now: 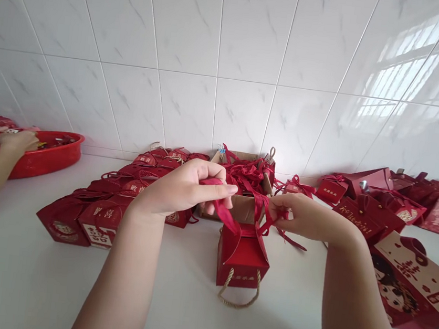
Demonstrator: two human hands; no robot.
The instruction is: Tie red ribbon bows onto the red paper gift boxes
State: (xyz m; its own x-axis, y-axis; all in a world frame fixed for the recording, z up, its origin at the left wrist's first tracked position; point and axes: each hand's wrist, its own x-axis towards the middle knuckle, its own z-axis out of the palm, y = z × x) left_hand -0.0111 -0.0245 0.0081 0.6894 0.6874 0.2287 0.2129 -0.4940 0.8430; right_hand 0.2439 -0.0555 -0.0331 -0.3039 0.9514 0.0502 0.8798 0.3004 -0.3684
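Item, your left hand (197, 185): raised above the small red box, fingers curled and nearly closed, the thumb pressing one end of a red ribbon (226, 217) against them.

Item, your right hand (301, 213): at about the same height, to the right of the box, thumb and forefinger pinched together on the other side of the ribbon, the remaining fingers bent.

Item, the small red box (244, 257): upright on the white surface (188, 303), between your forearms, its flaps folded in at the top, where the ribbon comes out on both sides. A twisted rope handle (237, 306) hangs in a loop at the side nearest you.

Item, one cardboard carton (240, 209): directly behind the small box, open, heaped with loose red ribbons (246, 173), some trailing over its edge.

Item, a group of red boxes (107, 210): packed close together in rows to your left, the front ones bearing pale printed characters.

Item, assorted red gift boxes (376, 216): to your right, with a larger red and cream box (414, 292) tilted nearest you, a cartoon face on its side.

Item, a round red basin (56, 156): far left, against the tiled wall (245, 109), another person's hands (18, 139) over it.
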